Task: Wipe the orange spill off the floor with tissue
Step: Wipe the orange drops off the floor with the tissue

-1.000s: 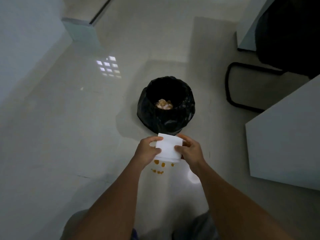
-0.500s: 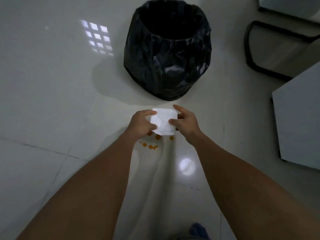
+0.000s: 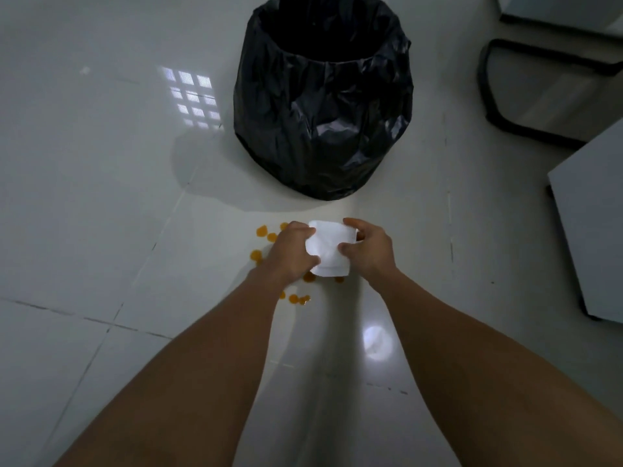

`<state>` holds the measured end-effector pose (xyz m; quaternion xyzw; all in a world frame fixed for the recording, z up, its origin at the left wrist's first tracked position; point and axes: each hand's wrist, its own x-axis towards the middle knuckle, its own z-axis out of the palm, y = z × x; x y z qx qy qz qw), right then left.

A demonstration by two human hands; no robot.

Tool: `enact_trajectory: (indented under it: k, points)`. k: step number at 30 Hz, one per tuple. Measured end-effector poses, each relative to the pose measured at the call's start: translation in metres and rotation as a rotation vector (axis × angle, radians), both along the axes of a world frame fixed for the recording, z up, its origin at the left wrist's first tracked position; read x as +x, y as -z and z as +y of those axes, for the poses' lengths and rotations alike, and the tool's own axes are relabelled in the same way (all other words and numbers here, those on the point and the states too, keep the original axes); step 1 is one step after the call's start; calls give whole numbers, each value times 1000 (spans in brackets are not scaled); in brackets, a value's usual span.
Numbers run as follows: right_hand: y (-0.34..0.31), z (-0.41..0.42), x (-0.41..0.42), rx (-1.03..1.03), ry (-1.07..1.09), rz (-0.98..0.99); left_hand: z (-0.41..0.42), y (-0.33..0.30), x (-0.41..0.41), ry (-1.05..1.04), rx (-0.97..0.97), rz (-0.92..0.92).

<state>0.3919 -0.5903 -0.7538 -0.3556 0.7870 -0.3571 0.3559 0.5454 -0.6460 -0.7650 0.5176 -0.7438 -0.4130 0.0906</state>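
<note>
Item: folded white paper tissue (image 3: 329,251). Both hands are holding it just nearer the camera than the bin lined with a glossy black plastic bag (image 3: 323,106), over the pale glossy tiled floor (image 3: 101,197). The left hand (image 3: 291,252) is pinching the tissue's left edge between thumb and curled fingers; the right hand (image 3: 369,251) is pinching its right edge in the same way. Whether the tissue is touching the floor cannot be told; it appears to be hanging slightly above it.

Item: spill of small round orange droplets (image 3: 261,231). It is lying scattered on the floor in front of the bin, some drops showing left of the left hand, more (image 3: 298,299) showing nearer the camera under the wrist. None is looking smeared.

Step in hand, as judged: the tissue is being readied and brought over the spill; wiping is not yet under way.

Next move, as judged: pressing the tissue flat onto the drops and sweeping across the whole scatter, gathering inward so the liquid is not spread.

Also present: a black tubular chair base (image 3: 526,129) right of the bin; a grey panel (image 3: 593,230) further right.

Writing or brands: none is readable.
</note>
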Motion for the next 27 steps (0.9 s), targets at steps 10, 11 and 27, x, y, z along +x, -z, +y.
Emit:
enact_trajectory:
  k: [10, 11, 27]
  points:
    - [31, 8, 14, 12, -320, 591, -7, 25, 65, 24, -341, -111]
    - [32, 9, 15, -11, -404, 675, -9, 28, 78, -8, -370, -111]
    - [59, 43, 48, 133, -588, 585, -4, 67, 163, 150, -488, -468]
